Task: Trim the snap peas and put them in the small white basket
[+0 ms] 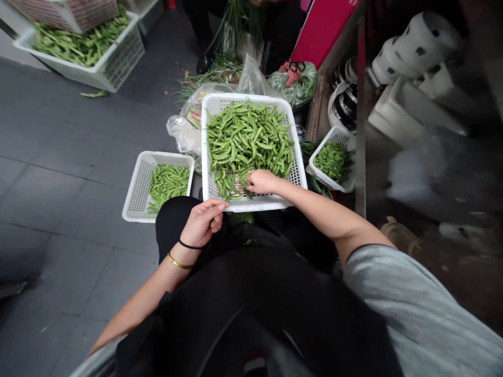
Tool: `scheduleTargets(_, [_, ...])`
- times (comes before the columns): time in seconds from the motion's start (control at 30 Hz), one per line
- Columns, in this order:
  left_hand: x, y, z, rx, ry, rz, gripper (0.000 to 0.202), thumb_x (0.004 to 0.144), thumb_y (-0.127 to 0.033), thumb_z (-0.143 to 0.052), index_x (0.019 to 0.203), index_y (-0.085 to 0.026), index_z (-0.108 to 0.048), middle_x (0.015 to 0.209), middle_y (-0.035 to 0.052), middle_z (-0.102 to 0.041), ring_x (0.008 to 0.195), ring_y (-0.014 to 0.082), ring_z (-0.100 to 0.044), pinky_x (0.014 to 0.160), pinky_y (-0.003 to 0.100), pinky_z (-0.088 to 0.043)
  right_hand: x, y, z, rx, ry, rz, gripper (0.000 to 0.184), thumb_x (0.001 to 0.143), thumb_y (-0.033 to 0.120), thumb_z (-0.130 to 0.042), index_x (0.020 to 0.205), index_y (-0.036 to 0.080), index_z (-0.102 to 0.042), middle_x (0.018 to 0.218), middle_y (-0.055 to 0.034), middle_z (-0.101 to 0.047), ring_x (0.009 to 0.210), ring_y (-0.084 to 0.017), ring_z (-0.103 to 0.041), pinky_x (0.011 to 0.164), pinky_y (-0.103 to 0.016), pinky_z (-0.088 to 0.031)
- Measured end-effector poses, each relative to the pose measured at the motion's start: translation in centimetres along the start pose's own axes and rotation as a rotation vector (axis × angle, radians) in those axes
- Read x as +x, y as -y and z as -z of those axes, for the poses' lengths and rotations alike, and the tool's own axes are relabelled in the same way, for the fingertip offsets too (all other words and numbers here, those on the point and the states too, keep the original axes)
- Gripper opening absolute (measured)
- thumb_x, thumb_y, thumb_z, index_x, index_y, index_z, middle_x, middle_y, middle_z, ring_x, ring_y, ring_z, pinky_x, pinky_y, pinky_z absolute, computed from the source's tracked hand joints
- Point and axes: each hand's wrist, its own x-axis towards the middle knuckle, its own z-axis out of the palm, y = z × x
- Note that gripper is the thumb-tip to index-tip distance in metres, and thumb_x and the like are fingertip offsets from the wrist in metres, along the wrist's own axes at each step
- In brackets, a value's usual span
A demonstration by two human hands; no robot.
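Observation:
A white perforated plastic basket [297, 173] rests at my knees, heaped with green pea pods [251, 139]. Inside its near part, my right hand [262, 182] is closed, its fingertips down among a few pods; what they grip is hidden. At the near left corner of the basket, my left hand [202, 222] is closed, thumb and forefinger pinched together by the rim. Whatever that pinch holds is too small to make out. On the floor to the left, a smaller white basket [135, 191] holds more pea pods [168, 184].
A large white crate [118, 63] of green pods stands at the upper left, another basket on top. Plastic bags [184, 133] and long green stalks [239, 31] lie beyond. To the right are a basket of leafy greens [333, 161] and a metal-edged shelf [360, 131].

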Motion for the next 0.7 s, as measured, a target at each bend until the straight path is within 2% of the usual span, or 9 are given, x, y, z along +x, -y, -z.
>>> scheduleTargets(0.1, [0.1, 1.0, -1.1, 0.15, -0.031, -0.028, 0.036, 0.064, -0.029, -0.079, 0.093, -0.012, -0.066, 0.057, -0.0025, -0.058, 0.035, 0.0024, -0.036, 0.032, 0.016, -0.025, -4.5, 1.7, 1.1, 0.167, -0.121, 0.112, 0.019, 0.082, 0.027, -0.054, 0.076, 0.014, -0.066, 0.072, -0.0038, -0.066, 0.064, -0.012, -0.055, 0.06, -0.022, -0.033])
scheduleTargets(0.2, [-0.4, 1.7, -2.2, 0.246, -0.02, -0.078, 0.03, 0.064, -0.032, -0.079, 0.08, -0.012, -0.064, 0.046, -0.0062, -0.05, 0.033, 0.0026, -0.034, 0.032, 0.015, -0.025, -8.3, 4.3, 0.3, 0.342, -0.193, 0.258, 0.013, 0.08, 0.024, -0.059, 0.07, 0.015, -0.061, 0.063, 0.0019, -0.059, 0.056, -0.008, -0.049, 0.057, -0.02, -0.031])
scheduleTargets(0.3, [-1.4, 1.6, -2.9, 0.209, 0.017, -0.05, 0.029, 0.064, -0.033, -0.079, 0.067, -0.012, -0.06, 0.044, -0.0053, -0.049, 0.033, 0.0016, -0.032, 0.032, 0.015, -0.02, -10.8, 6.0, -1.2, 0.321, -0.379, 0.275, 0.016, 0.086, 0.026, -0.055, 0.075, 0.015, -0.06, 0.068, -0.0009, -0.059, 0.06, -0.01, -0.05, 0.058, -0.021, -0.032])
scheduleTargets(0.37, [-2.1, 1.4, -3.1, 0.138, 0.059, -0.005, 0.029, 0.064, -0.032, -0.079, 0.067, -0.011, -0.059, 0.052, -0.0021, -0.055, 0.034, 0.0007, -0.031, 0.032, 0.014, -0.018, -11.9, 6.7, -2.0, 0.241, -0.529, 0.291, 0.025, 0.093, 0.03, -0.045, 0.079, 0.014, -0.059, 0.073, -0.0045, -0.059, 0.064, -0.012, -0.05, 0.059, -0.023, -0.034])
scheduleTargets(0.43, [-2.8, 1.3, -3.3, 0.093, 0.134, 0.052, 0.028, 0.065, -0.031, -0.078, 0.068, -0.01, -0.06, 0.049, -0.0029, -0.052, 0.034, 0.0007, -0.029, 0.032, 0.014, -0.018, -12.8, 7.1, -2.4, 0.201, -0.6, 0.378, 0.031, 0.096, 0.031, -0.036, 0.081, 0.014, -0.058, 0.074, -0.0058, -0.057, 0.065, -0.013, -0.05, 0.06, -0.024, -0.036])
scheduleTargets(0.5, [-3.3, 1.3, -3.4, 0.092, 0.22, 0.118, 0.027, 0.066, -0.031, -0.077, 0.069, -0.011, -0.06, 0.042, -0.0063, -0.043, 0.032, 0.0013, -0.028, 0.032, 0.014, -0.019, -13.4, 7.5, -2.4, 0.286, -0.583, 0.527, 0.031, 0.097, 0.03, -0.034, 0.082, 0.015, -0.056, 0.074, -0.0057, -0.057, 0.066, -0.013, -0.051, 0.062, -0.024, -0.039])
scheduleTargets(0.57, [-3.8, 1.3, -3.4, 0.118, 0.3, 0.169, 0.027, 0.066, -0.031, -0.078, 0.068, -0.011, -0.06, 0.041, -0.006, -0.043, 0.032, 0.0012, -0.028, 0.032, 0.014, -0.019, -14.0, 7.6, -2.3, 0.475, -0.511, 0.638, 0.028, 0.096, 0.03, -0.037, 0.082, 0.015, -0.056, 0.075, -0.0048, -0.059, 0.067, -0.011, -0.054, 0.063, -0.022, -0.042])
scheduleTargets(0.63, [-4.2, 1.2, -3.3, 0.153, 0.364, 0.194, 0.026, 0.066, -0.031, -0.078, 0.068, -0.01, -0.062, 0.046, -0.0017, -0.052, 0.032, 0.0008, -0.029, 0.031, 0.014, -0.018, -14.8, 7.1, -2.1, 0.702, -0.449, 0.598, 0.026, 0.095, 0.031, -0.041, 0.08, 0.015, -0.055, 0.071, -0.002, -0.059, 0.06, -0.009, -0.055, 0.06, -0.019, -0.043])
scheduleTargets(0.7, [-4.5, 0.9, -3.1, 0.19, 0.41, 0.21, 0.025, 0.067, -0.031, -0.077, 0.07, -0.009, -0.064, 0.048, 0.0002, -0.055, 0.032, 0.0008, -0.029, 0.031, 0.014, -0.018, -15.6, 6.1, -1.7, 0.882, -0.46, 0.423, 0.026, 0.093, 0.033, -0.044, 0.077, 0.015, -0.054, 0.064, 0.0013, -0.057, 0.05, -0.006, -0.052, 0.052, -0.018, -0.041])
